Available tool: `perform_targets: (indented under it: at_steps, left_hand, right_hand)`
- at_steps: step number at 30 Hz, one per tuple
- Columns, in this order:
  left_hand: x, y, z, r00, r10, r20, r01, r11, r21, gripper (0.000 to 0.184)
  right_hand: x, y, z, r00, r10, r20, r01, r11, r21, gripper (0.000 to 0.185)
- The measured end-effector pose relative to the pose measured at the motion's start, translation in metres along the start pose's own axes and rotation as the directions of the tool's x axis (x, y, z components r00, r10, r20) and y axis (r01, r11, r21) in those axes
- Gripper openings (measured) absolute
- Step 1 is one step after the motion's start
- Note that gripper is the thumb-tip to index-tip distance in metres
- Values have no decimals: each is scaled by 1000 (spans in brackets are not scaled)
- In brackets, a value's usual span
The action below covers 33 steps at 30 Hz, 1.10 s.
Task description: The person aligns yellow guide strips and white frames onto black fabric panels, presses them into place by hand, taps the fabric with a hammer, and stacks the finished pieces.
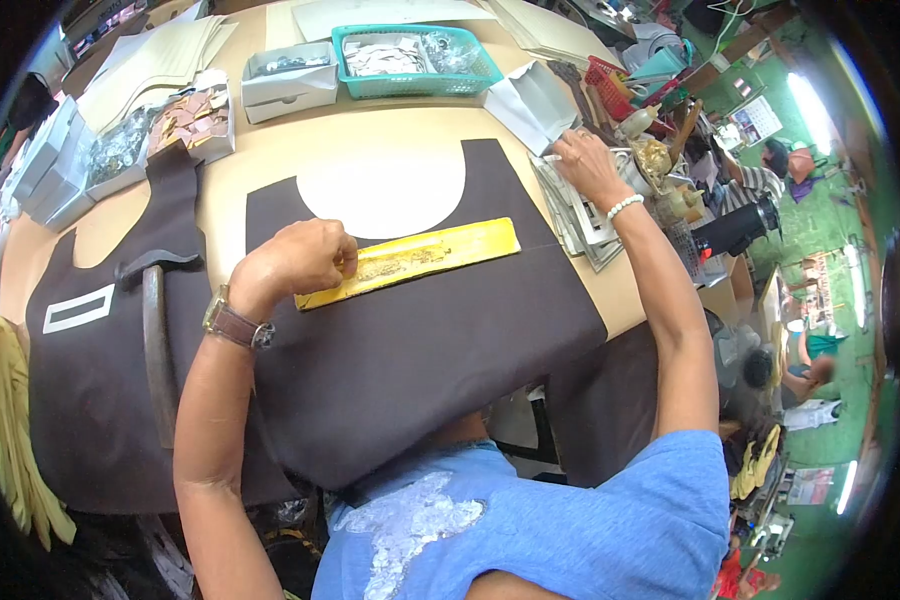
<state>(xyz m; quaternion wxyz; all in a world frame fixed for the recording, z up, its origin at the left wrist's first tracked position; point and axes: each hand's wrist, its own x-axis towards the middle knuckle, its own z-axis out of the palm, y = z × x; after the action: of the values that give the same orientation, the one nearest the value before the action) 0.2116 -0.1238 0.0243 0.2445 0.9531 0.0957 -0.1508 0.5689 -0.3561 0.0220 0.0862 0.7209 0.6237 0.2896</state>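
My left hand [305, 260] is closed in a pinch at the left end of a yellow strip [440, 252]; what its fingers hold, if anything, is hidden. The strip lies on a dark brown sheet [420, 340] with a curved cutout, and has a rough brownish patch along its middle. Over at the upper right, my right hand [590, 167] reaches to the near end of a white open box [538, 105], above a stack of pale frame-like pieces [582, 225]. Its fingertips are partly hidden at the box edge.
A hammer [157, 330] and a white rectangular frame [78, 309] lie on the dark sheet at left. Along the back stand a teal basket [420, 88], a white box [290, 92] and a tray of pinkish pieces [192, 122]. Bottles and tools crowd the right edge.
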Motion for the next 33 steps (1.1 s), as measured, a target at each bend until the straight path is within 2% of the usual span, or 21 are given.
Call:
perform_targets:
  at_steps: [3,6,7,10,12,14,16,17,18,19,20,22,23,26,29,33]
  left_hand:
    - [0,-2,0,999,45,-13,-45,999,10,19]
    - [-2,3,-3,1000,12,11,-12,1000,-8,18]
    - [-2,1,-2,1000,30,-1,-30,1000,-5,18]
    - [1,-5,1,998,63,-25,-63,998,-23,19]
    - [1,-6,0,998,58,-25,-60,996,-66,21]
    - [4,-9,1,998,57,-2,-57,997,-58,23]
    - [4,-9,0,997,76,5,-75,996,-53,22]
    - [4,-8,1,997,71,3,-70,996,-60,22]
    - [4,-8,1,998,65,-1,-65,996,-64,22]
    - [3,-9,1,998,60,-5,-61,996,-68,22]
    - [3,-9,1,998,66,-4,-66,995,-70,22]
    - [3,-9,0,997,80,-6,-80,994,-71,21]
    - [3,-9,0,998,66,-6,-66,994,-88,21]
    - [4,-9,0,999,44,7,-43,995,-88,21]
    - [1,-5,-2,1000,22,22,-20,996,-92,22]
    - [1,-5,1,1000,-15,26,18,993,-114,24]
  right_hand:
    - [9,2,-8,998,29,60,-33,998,53,4]
    - [14,4,-15,988,41,148,-39,999,-13,5]
    - [17,5,-16,989,60,134,-48,995,-88,7]
    - [23,11,-37,992,-70,-105,30,939,-341,9]
    - [34,-1,-71,933,-92,-349,-79,892,-445,9]
    - [36,-17,-105,889,74,-451,-233,922,-309,11]
    - [29,-27,-120,745,233,-625,-192,972,134,14]
    - [23,-47,-126,688,433,-583,-219,889,401,16]
    - [15,-71,-135,626,610,-485,-225,737,637,17]
    - [3,-86,-142,624,743,-241,-383,560,734,18]
    - [-9,-101,-137,580,812,-67,-402,357,843,20]
    - [-33,-127,-118,592,761,265,-322,-79,944,23]
    - [-42,-142,-112,608,697,380,-316,-226,921,26]
    - [-49,-186,-107,599,592,539,-378,-384,843,29]
    - [-46,-207,-105,565,522,639,-489,-411,769,24]
    - [-38,-212,-103,580,515,632,-543,-334,770,22]
